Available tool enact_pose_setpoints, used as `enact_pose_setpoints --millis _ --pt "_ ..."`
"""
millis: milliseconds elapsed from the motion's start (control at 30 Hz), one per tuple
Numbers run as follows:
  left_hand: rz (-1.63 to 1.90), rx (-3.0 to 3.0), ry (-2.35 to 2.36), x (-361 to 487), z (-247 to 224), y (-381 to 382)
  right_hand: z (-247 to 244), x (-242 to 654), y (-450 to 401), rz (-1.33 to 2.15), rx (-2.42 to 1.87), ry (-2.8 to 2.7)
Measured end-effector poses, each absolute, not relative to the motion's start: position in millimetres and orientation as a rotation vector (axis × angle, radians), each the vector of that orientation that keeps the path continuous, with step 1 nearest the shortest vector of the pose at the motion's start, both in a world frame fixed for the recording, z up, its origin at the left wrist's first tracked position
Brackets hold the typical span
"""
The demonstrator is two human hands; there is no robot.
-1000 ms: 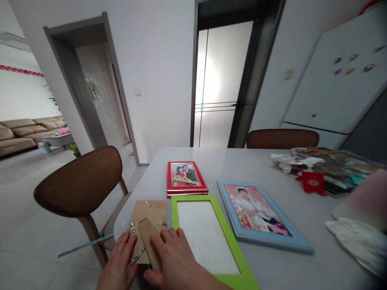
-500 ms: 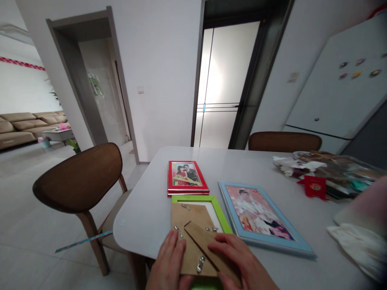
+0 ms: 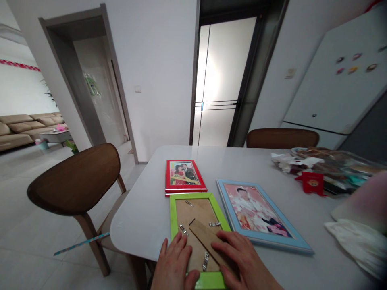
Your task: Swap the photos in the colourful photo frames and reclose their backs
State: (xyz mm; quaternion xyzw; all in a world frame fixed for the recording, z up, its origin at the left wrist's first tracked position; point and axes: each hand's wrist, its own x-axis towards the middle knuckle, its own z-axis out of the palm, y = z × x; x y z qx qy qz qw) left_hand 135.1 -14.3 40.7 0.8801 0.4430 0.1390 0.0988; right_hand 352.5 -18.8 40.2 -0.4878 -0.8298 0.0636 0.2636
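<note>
Left grip (image 3: 172,264) not closed on anything: palm down, fingers spread over the left rim of the green frame (image 3: 173,217) and the edge of the brown backing board (image 3: 199,207), thumb at the lower rim. Right grip (image 3: 242,257) has fingertips on the stand leg (image 3: 204,233), thumb by that leg's lower end; can't tell if it's pinched or just pressed. Board sits inside the green frame's opening, back face up, leg running diagonally from near board centre toward the right hand. Four metal clips (image 3: 206,262) visible on the board, one near each side; can't tell if it's fully seated. Green frame lies flat on the pale table (image 3: 145,209), near edge, between the two hands. Just beyond its far end: red frame (image 3: 186,188), photo up, what looks like a second red one under it. To the right, near the green one: light-blue frame (image 3: 298,243), photo up, turned at an angle. Farther right: red pouch (image 3: 313,183), clear plastic bag (image 3: 359,161) with mixed items, white cloth (image 3: 352,241) closer to the near side. Brown chair (image 3: 75,181) at the table's left, second chair (image 3: 282,138) on the far side. Behind that: frosted door (image 3: 223,68), white fridge (image 3: 326,92) with magnets. Beige sofa (image 3: 18,129) far left.
</note>
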Motion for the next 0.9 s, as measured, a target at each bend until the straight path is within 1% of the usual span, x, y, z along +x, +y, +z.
enact_pose_setpoints --millis 133,233,333,500,767,900 --pt "0.412 2.585 1.18 134.4 38.6 -12.1 50.0 350.9 -4.4 0.104 -1.446 -2.189" --pt "0.419 2.536 1.189 133.2 37.8 -10.6 53.7 350.7 14.3 0.025 -1.626 -2.148" --pt "0.382 2.495 1.192 133.1 42.0 -10.4 52.1 350.0 28.3 0.006 -1.704 -2.162" --pt "0.297 2.443 1.227 134.8 49.8 -11.9 51.8 348.1 30.8 0.051 -1.68 -2.215" --pt "0.279 2.415 1.259 137.4 52.8 -15.5 58.2 352.3 19.5 0.078 -1.57 -2.271" --pt "0.301 2.405 1.256 138.7 53.4 -17.4 66.9 334.4 15.9 0.123 -1.486 -2.254"
